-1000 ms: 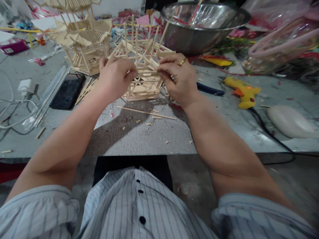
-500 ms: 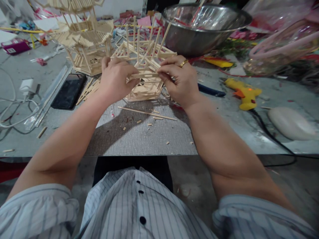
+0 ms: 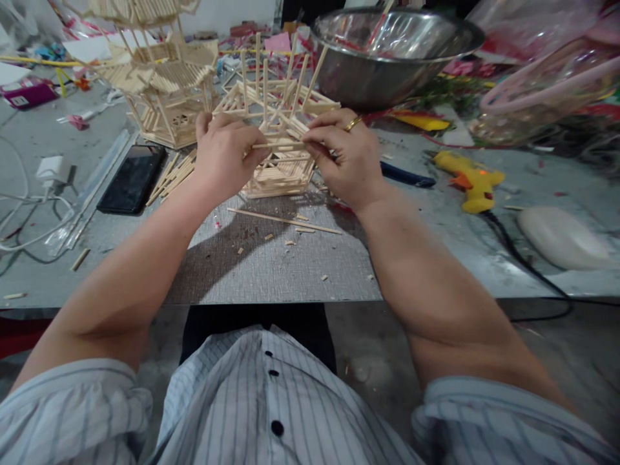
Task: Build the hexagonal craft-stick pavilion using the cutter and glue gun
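A small pavilion-like frame of thin wooden sticks stands on the table in front of me, with several sticks rising from its top. My left hand pinches the left end of a short wooden stick at the frame's near side. At the stick's other end, the thumb and fingers of my right hand, which wears a ring, are closed. The stick lies level across the front; whether it touches the frame I cannot tell. Behind my left hand is a taller tiered stick model. Loose sticks lie beside my left wrist.
A yellow glue gun with a black cord lies at the right, near a white rounded object. A steel bowl stands behind. To the left are a phone and a white charger. Cut stick pieces lie near the table edge.
The stick between my hands looks slightly lower and closer to the frame. Both hands keep their pinch; the whole view has shifted a little.
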